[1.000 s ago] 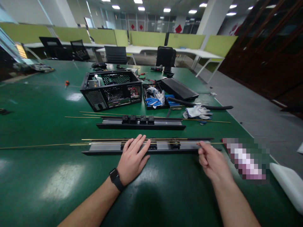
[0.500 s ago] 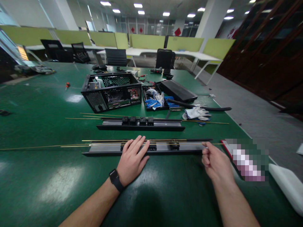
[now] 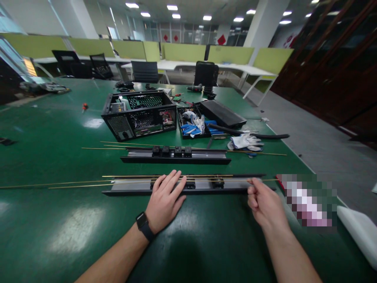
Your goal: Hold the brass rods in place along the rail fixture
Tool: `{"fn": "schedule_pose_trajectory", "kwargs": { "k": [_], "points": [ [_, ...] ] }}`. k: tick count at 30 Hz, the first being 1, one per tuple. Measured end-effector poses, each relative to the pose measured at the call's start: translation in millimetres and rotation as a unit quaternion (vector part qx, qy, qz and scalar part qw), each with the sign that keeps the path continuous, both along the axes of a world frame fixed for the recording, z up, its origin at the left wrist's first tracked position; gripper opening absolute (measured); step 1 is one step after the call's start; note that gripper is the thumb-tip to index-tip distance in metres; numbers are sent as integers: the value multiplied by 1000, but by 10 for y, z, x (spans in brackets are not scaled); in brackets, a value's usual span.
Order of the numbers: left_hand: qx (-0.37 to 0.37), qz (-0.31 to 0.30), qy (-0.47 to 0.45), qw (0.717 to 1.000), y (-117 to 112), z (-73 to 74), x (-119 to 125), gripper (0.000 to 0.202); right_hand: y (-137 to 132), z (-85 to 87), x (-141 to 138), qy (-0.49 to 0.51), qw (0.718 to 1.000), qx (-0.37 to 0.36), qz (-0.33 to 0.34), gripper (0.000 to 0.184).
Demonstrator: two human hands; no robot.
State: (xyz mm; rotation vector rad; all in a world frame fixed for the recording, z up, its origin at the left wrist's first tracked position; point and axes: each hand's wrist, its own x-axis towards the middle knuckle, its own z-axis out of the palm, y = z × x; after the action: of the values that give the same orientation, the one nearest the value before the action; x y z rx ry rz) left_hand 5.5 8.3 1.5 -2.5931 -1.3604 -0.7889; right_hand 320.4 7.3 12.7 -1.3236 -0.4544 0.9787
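Observation:
A long black rail [image 3: 129,188] with black clips lies across the green table [image 3: 59,220] in front of me. My left hand [image 3: 165,201] rests flat on its middle, fingers stretched out over the clips. My right hand [image 3: 263,202] is at the rail's right end, fingers pinched on a thin brass rod [image 3: 76,185] that runs along the rail and sticks out far to the left. Two more brass rods lie along the same rail.
A second rail [image 3: 206,157] with clips and rods lies just behind. Beyond stand an open computer case [image 3: 138,114], a tray of gloves [image 3: 193,125], a black panel [image 3: 222,112], white gloves [image 3: 246,141] and a black hose [image 3: 265,136]. The table edge runs along the right.
The brass rod in my right hand has slid leftward along the rail; its left end now reaches much farther left. My left hand has stayed flat on the rail.

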Motion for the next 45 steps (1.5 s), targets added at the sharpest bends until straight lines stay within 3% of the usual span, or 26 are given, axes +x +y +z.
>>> {"fn": "schedule_pose_trajectory", "kwargs": {
  "k": [6, 13, 15, 21, 23, 28, 34, 36, 41, 43, 45],
  "points": [
    [-5, 0, 0, 1000, -3, -7, 10, 52, -48, 18, -247, -2, 992, -26, 126, 43],
    [-1, 1, -1, 1000, -1, 1, 6, 51, -18, -11, -129, -1, 1000, 1, 12, 44],
    [5, 4, -7, 1000, -5, 4, 13, 51, -17, -27, -111, 6, 1000, 9, 25, 43],
    [7, 3, -8, 1000, -10, 5, 34, 54, -52, -35, -328, -7, 988, -24, 154, 45],
    [5, 3, -6, 1000, -13, -3, 30, 53, -56, -29, -365, -9, 988, -24, 150, 45],
    [5, -1, -11, 1000, -35, -14, 6, 54, -65, -27, -291, -3, 998, 9, 57, 43],
    [-1, 6, -35, 999, -62, 6, 37, 49, -125, -20, -461, -16, 988, -12, 156, 46],
    [-2, 5, -50, 999, -74, 25, 52, 47, -153, -18, -531, -52, 987, -15, 148, 48],
    [19, 30, -171, 985, -89, 244, 83, 44, -294, 21, -641, -163, 980, 31, 109, 42],
    [28, 42, -259, 965, -33, 410, 114, 42, -420, 102, -756, -221, 961, 84, 145, 35],
    [39, 54, -367, 928, 84, 588, 163, 38, -596, 229, -938, -297, 921, 144, 204, 23]
  ]
}}
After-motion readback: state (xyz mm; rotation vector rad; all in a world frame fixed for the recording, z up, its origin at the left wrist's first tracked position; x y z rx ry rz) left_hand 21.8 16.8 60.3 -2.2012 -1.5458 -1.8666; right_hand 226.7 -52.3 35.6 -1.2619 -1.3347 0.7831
